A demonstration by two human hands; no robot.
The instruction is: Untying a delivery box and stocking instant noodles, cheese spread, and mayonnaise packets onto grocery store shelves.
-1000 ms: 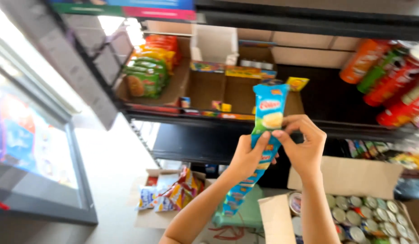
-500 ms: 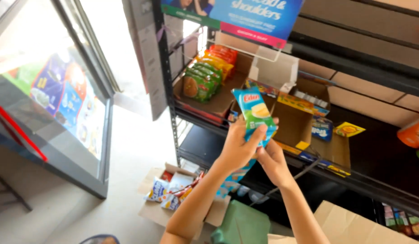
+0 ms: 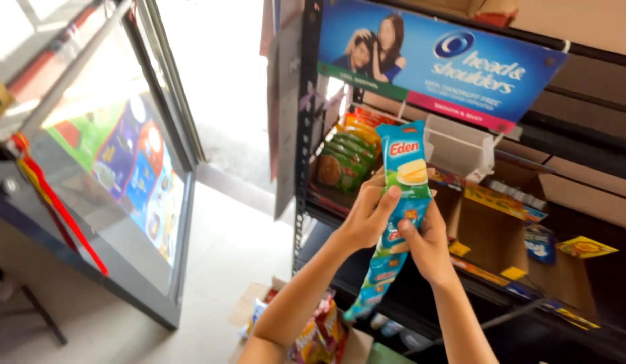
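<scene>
Left hand (image 3: 363,219): middle of the frame, closed round the left edge of the sachet strip, thumb tip pressed on the front of the top packet.
Right hand (image 3: 428,246): just right of the left and slightly lower, fingers (image 3: 406,232) wrapped on the strip's right edge; both hands grip it, touching or nearly touching each other.
Sachet strip (image 3: 402,202): a blue-and-green chain of joined packets, long axis near upright, tilted a little; top packet stands above both hands, the tail hangs below them toward the lower middle of the frame.
Nearer hand: neither clearly; the left holds higher, closer to the top packet.
Cardboard box (image 3: 255,307): on the floor at the bottom middle, holding colourful packets.
Shelf (image 3: 326,202): beyond the strip, right half of the frame, carrying green snack packs (image 3: 343,158) just left of the strip's top.
White holder (image 3: 458,145): upper right of the strip, apart from it.
Blue sign (image 3: 434,64): top of the frame, above the shelf.
</scene>
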